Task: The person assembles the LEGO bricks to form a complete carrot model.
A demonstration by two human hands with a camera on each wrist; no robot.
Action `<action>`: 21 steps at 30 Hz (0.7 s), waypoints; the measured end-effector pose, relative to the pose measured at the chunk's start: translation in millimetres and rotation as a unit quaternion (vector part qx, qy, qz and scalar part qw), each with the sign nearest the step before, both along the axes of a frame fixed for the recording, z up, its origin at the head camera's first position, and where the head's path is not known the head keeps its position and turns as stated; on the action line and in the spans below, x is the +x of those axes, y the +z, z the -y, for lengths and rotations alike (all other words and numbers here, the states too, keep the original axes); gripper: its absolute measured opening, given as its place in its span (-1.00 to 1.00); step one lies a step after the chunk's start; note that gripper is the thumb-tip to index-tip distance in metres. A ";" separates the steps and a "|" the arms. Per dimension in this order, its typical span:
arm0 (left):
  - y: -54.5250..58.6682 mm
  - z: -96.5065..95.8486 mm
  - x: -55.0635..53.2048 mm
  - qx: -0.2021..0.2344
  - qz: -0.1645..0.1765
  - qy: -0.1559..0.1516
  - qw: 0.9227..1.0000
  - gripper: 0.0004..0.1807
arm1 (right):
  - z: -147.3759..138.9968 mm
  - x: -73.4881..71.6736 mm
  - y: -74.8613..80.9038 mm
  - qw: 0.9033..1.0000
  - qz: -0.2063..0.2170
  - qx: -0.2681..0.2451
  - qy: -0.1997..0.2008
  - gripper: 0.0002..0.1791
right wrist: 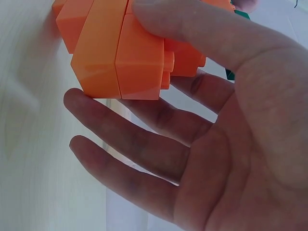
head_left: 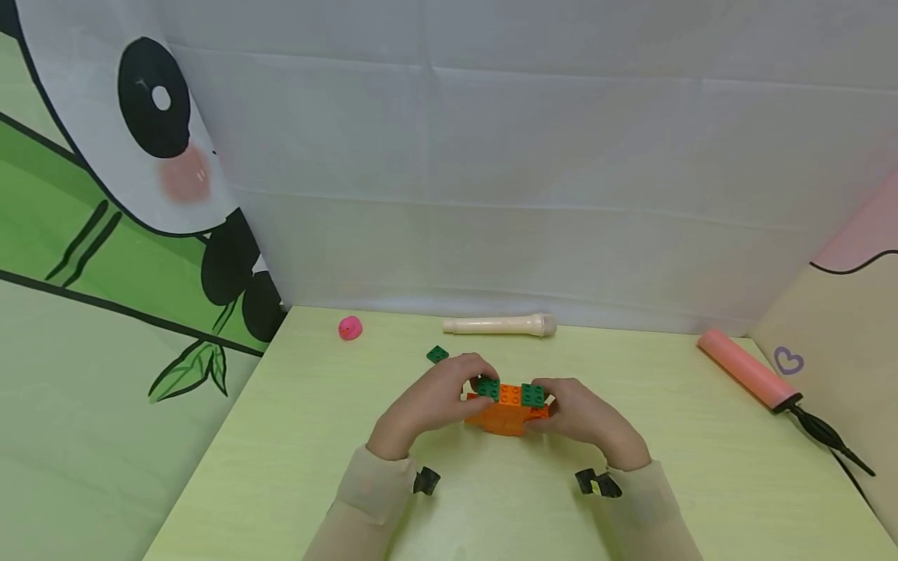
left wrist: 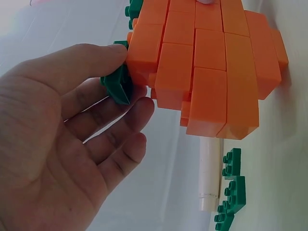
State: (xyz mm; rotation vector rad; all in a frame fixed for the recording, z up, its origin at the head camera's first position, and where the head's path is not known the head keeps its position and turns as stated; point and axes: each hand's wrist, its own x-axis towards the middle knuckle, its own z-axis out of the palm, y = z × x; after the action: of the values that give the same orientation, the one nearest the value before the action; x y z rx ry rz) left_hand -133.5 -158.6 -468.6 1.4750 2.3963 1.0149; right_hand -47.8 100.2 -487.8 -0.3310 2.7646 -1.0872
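Observation:
An orange brick build (head_left: 503, 419) with green bricks along its top is held between both hands above the table. My left hand (head_left: 449, 393) pinches a green brick (left wrist: 118, 82) between thumb and fingers. That brick sits tilted against the upper edge of the orange bricks (left wrist: 207, 86); whether it is attached, I cannot tell. On the other side, my right hand (head_left: 585, 413) grips the build, its thumb pressed on an orange brick (right wrist: 139, 57) and its fingers behind. Another green brick (head_left: 532, 395) is on top near the right hand.
Several loose green bricks (left wrist: 235, 192) lie on the table beyond the build, partly hidden from the head view by the left hand. Farther back are a pale microphone-shaped tube (head_left: 498, 325) and a pink ball-like piece (head_left: 350, 327). A pink cylinder with black handle (head_left: 751, 370) lies right.

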 end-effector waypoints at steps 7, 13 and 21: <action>2.1 0.8 0.7 -0.001 0.013 0.005 1.000 -0.78 | 0.8 -0.1 1.1 1.000 0.001 0.000 -0.001 -0.61; 1.7 1.3 0.0 0.000 0.024 0.006 1.000 -0.77 | 1.3 0.5 1.9 1.000 -0.003 0.000 0.003 -0.63; -5.8 10.1 -9.4 0.032 0.081 0.017 0.996 -0.71 | 2.5 0.0 1.7 1.000 -0.001 0.002 0.005 -0.65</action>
State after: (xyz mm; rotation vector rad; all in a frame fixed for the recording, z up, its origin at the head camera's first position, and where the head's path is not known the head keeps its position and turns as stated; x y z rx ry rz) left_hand -142.9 -168.6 -474.4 1.3201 2.3036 1.1803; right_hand -47.8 97.7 -486.1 -0.3463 2.7623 -1.0804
